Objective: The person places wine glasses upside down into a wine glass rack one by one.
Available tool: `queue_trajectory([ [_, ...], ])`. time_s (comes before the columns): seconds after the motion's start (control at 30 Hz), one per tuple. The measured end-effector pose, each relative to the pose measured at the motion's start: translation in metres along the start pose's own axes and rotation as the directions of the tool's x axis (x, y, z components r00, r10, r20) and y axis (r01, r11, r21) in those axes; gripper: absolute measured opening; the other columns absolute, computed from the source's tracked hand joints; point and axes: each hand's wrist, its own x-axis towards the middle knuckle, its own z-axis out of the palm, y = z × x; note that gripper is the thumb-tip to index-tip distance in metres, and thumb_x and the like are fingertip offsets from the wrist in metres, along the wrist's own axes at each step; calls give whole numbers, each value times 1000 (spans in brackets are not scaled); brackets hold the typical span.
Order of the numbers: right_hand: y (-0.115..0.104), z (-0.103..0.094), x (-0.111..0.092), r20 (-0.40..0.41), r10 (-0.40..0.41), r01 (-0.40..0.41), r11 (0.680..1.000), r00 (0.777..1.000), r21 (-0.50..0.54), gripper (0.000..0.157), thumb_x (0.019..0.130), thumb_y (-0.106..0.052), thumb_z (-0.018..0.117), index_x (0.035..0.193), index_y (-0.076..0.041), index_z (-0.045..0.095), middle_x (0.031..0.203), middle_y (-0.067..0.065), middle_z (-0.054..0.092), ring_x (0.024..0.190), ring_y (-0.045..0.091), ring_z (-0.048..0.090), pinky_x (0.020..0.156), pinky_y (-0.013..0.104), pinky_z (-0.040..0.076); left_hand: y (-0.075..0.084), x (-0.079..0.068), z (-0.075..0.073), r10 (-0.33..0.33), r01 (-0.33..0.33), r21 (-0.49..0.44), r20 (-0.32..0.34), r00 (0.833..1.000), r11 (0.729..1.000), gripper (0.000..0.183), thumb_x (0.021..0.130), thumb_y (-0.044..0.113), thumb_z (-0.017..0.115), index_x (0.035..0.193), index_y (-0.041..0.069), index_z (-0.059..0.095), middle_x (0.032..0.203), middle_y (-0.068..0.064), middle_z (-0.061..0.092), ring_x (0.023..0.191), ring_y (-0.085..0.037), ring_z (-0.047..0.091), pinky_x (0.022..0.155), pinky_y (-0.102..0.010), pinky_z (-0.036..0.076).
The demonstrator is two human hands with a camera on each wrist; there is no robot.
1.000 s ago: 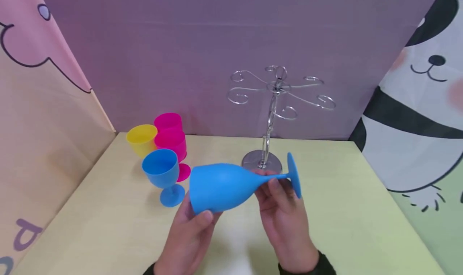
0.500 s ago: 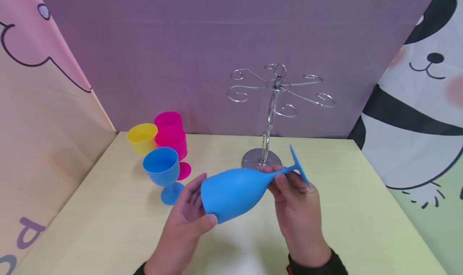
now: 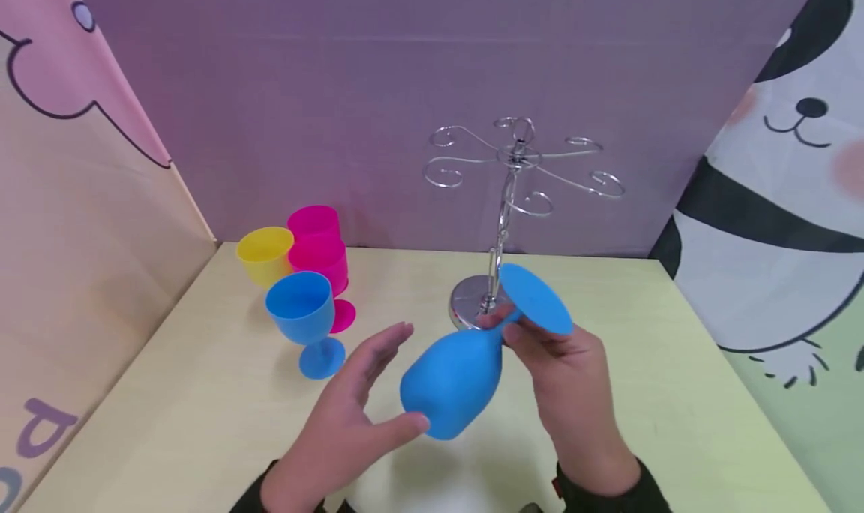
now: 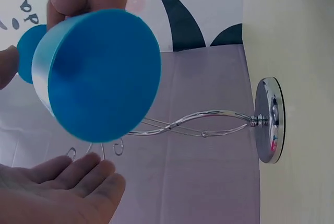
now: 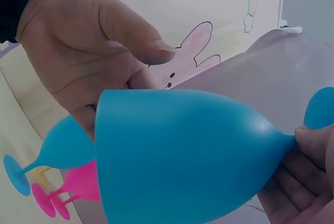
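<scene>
A blue plastic wine goblet [image 3: 455, 382] hangs tilted over the table, rim down towards the front and foot up. My right hand [image 3: 577, 389] pinches its stem just below the foot. Beside the bowl, my left hand [image 3: 340, 427] is spread with thumb and fingers apart. Its thumb overlaps the bowl in the head view, but the right wrist view shows the left hand [image 5: 99, 41] relaxed near the rim; I cannot tell whether it touches. The left wrist view looks into the bowl [image 4: 107, 75] of the goblet, with nothing seen inside.
A chrome stand [image 3: 502, 220] with several curled arms stands behind the right hand. At the left are another blue goblet [image 3: 301, 308], a yellow goblet [image 3: 265, 256] and two pink goblets [image 3: 322, 262], standing upright close together. A purple backdrop [image 3: 351, 108] rises behind the table [image 3: 675, 393].
My right hand has moved slightly right, turning the goblet from nearly level to steeply tilted, rim down. My left hand, earlier holding the bowl near its rim, has loosened and moved left.
</scene>
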Motion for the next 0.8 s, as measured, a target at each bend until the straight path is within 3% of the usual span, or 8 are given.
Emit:
queue_trajectory([
  [0.17,-6,3,1,66,-30,40,988,997,-150,16,100,-3,66,113,-2,76,102,11,76,108,26,70,99,34,55,-3,4,-2,-32,31,15,74,997,999,84,86,40,84,156,22,41,157,5,45,147,-35,38,109,-65,40],
  [0.3,-10,3,1,101,-38,60,971,994,-230,19,99,-2,66,115,-4,77,104,2,77,109,21,69,96,33,55,-6,6,0,-68,66,24,101,993,998,86,83,42,87,155,28,41,155,10,44,146,-32,39,108,-63,42],
  [0.43,-15,5,1,185,-59,101,968,981,-229,23,100,-1,65,120,-6,75,106,-2,77,112,22,70,98,38,54,-7,7,3,-93,85,68,121,988,994,88,79,45,89,153,30,42,150,12,48,142,-31,44,104,-62,47],
  [0.57,-16,7,2,257,-101,155,968,961,-197,25,100,2,63,120,-5,75,105,0,78,108,24,72,99,39,54,-9,8,4,-57,47,61,162,985,997,85,81,41,89,151,23,45,145,7,52,136,-28,51,102,-58,50],
  [0.8,-15,11,0,267,-110,164,968,958,-191,23,98,4,64,116,-3,75,104,7,78,107,23,73,98,39,55,-12,9,6,-21,14,33,202,979,999,78,83,38,88,148,24,48,143,9,54,133,-27,54,103,-58,49],
])
